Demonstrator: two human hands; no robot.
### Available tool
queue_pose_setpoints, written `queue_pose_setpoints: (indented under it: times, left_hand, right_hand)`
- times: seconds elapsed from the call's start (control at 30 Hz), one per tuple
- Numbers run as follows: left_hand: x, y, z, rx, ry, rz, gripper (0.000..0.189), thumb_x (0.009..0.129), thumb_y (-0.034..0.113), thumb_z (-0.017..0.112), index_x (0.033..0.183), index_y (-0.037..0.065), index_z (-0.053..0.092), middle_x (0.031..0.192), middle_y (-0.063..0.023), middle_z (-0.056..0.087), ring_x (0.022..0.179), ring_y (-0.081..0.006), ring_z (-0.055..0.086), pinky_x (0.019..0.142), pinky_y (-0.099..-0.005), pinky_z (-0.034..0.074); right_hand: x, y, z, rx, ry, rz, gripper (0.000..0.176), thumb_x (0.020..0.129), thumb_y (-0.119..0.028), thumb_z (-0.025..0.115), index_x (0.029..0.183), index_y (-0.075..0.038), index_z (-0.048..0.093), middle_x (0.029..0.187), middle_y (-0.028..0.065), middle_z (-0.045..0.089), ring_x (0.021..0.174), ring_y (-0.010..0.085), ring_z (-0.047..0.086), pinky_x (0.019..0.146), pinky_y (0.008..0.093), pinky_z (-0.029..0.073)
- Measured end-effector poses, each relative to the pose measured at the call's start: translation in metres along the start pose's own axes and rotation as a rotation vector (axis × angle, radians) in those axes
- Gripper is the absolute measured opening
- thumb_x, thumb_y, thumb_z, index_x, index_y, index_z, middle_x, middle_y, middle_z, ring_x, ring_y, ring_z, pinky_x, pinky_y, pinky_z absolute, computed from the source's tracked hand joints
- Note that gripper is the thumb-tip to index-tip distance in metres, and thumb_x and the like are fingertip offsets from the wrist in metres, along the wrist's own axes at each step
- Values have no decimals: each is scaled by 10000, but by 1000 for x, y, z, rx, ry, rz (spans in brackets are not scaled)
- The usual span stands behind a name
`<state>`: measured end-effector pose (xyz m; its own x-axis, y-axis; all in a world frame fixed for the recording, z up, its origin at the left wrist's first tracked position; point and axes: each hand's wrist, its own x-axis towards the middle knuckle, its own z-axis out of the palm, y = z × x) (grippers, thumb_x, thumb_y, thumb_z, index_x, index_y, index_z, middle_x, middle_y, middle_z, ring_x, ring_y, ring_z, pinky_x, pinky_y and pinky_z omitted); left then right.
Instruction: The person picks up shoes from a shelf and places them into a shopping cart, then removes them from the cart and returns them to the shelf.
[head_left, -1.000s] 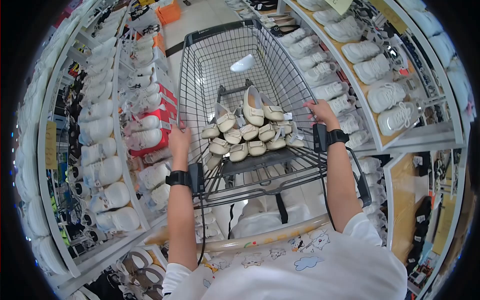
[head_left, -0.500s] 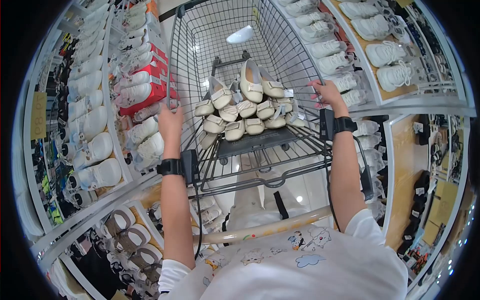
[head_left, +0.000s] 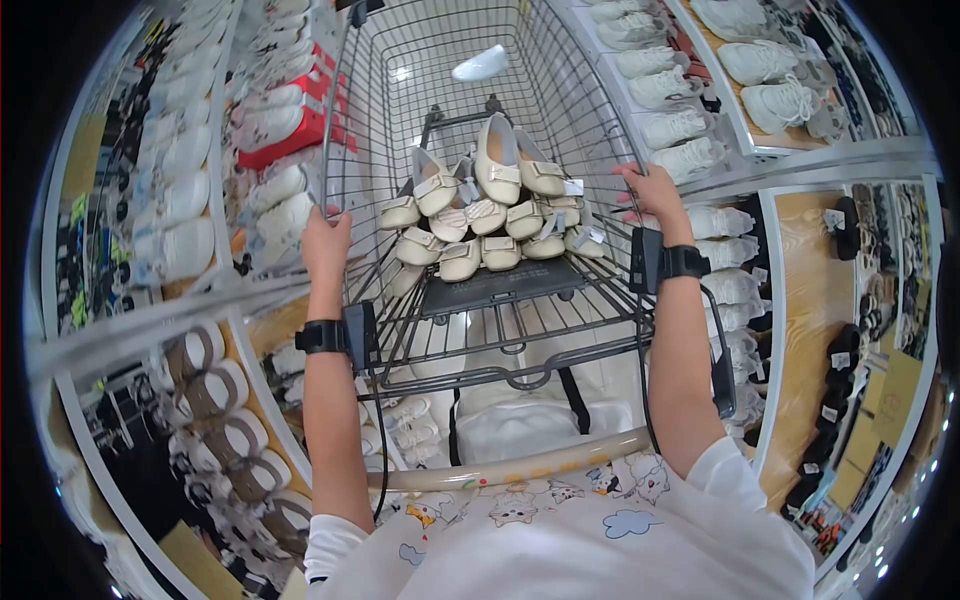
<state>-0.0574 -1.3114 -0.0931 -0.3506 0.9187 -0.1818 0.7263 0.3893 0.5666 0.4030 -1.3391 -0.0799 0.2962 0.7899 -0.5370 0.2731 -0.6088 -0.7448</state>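
A wire shopping cart [head_left: 513, 377] stands in front of me, holding a pile of cream flat shoes [head_left: 497, 172] with bow-like buckles and a few paper tags. My left hand [head_left: 326, 240] is closed round the cart's left side rim, thumb and fingers at the wire. On the opposite rim, my right hand [head_left: 655, 193] is curled over the top wire with its fingers bent towards the basket. Black straps with small boxes sit on both wrists, each with a cable. The cart's cream handle bar [head_left: 530, 462] lies close against my body, below both forearms.
Shelves of white sneakers [head_left: 185, 190] line the left side, with a red shoebox [head_left: 290, 125] among them. More white sneakers [head_left: 765, 62] fill racks on the right. Brown-and-white slippers [head_left: 222, 390] stand at lower left. A white bag [head_left: 540, 425] shows beneath the cart basket.
The shelves on both sides have shifted backwards past the cart, towards me. Both hands stay on the cart rims, and the shoes keep their places in the pile.
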Motion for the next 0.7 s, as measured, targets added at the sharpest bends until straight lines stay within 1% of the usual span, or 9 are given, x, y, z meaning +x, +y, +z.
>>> queue_pose_setpoints:
  times: [0.03, 0.07, 0.1, 0.17, 0.27, 0.37, 0.4, 0.57, 0.7]
  left_hand:
    - [-9, -7, 0, 35, 12, 27, 271, 763, 249, 620, 943, 51, 579, 737, -125, 673, 683, -285, 657, 653, -384, 494]
    - [-21, -10, -1, 41, 29, 35, 272, 759, 255, 622, 937, 53, 588, 761, -131, 676, 728, -305, 653, 676, -399, 495]
    - [-32, -14, -3, 41, 45, 24, 272, 759, 255, 622, 937, 53, 588, 761, -131, 676, 728, -305, 653, 676, -399, 495]
    - [-58, -19, -4, 16, 17, 11, 274, 755, 259, 624, 937, 55, 593, 774, -132, 677, 747, -310, 652, 691, -403, 496]
    - [-90, -26, -5, 32, 22, -4, 278, 753, 258, 619, 943, 56, 597, 791, -140, 676, 783, -325, 646, 707, -410, 494]
    - [-129, -27, -13, 45, 10, -25, 279, 756, 255, 608, 944, 50, 595, 813, -152, 675, 805, -340, 640, 720, -421, 490]
    - [-141, -28, -13, 67, 19, -12, 277, 758, 252, 605, 943, 47, 593, 816, -154, 675, 808, -339, 640, 722, -423, 489]
    - [-195, -31, -14, 145, 47, -30, 283, 768, 262, 602, 955, 51, 591, 808, -142, 676, 814, -331, 642, 724, -426, 491]
    - [-224, -61, -20, 102, 34, -41, 286, 770, 270, 603, 967, 63, 591, 811, -129, 678, 805, -328, 643, 723, -430, 491]
  right_hand:
    - [-9, 5, -1, 15, 9, 18, 208, 875, -222, 536, 974, -86, 659, 755, 53, 593, 609, 143, 596, 386, 304, 470]
    - [-18, 12, -5, -22, -34, 8, 246, 902, -233, 524, 1066, -85, 632, 835, 97, 597, 621, 145, 601, 415, 295, 500]
    - [-28, 20, -7, -26, -49, -4, 246, 902, -233, 524, 1066, -85, 632, 835, 97, 597, 621, 145, 601, 415, 295, 500]
    - [-52, 32, -11, -93, -37, 44, 252, 908, -262, 505, 1079, -134, 638, 788, 82, 609, 501, 150, 586, 394, 261, 454]
    - [-79, 58, -17, -81, -46, 19, 263, 914, -285, 487, 1102, -170, 630, 758, 68, 617, 427, 160, 573, 378, 237, 409]
    - [-107, 73, -23, -71, -66, 90, 231, 917, -225, 491, 1055, -114, 639, 722, 74, 606, 479, 179, 601, 360, 262, 448]
    - [-112, 83, -26, -45, -84, 69, 239, 919, -233, 486, 1080, -130, 629, 711, 82, 612, 416, 192, 582, 350, 253, 434]
    - [-139, 117, -41, -23, -102, 88, 250, 918, -250, 484, 1086, -135, 629, 704, 71, 611, 419, 175, 579, 355, 251, 437]
    - [-167, 139, -30, -67, -73, 62, 252, 911, -244, 493, 1091, -128, 626, 689, 67, 603, 419, 164, 572, 364, 250, 451]
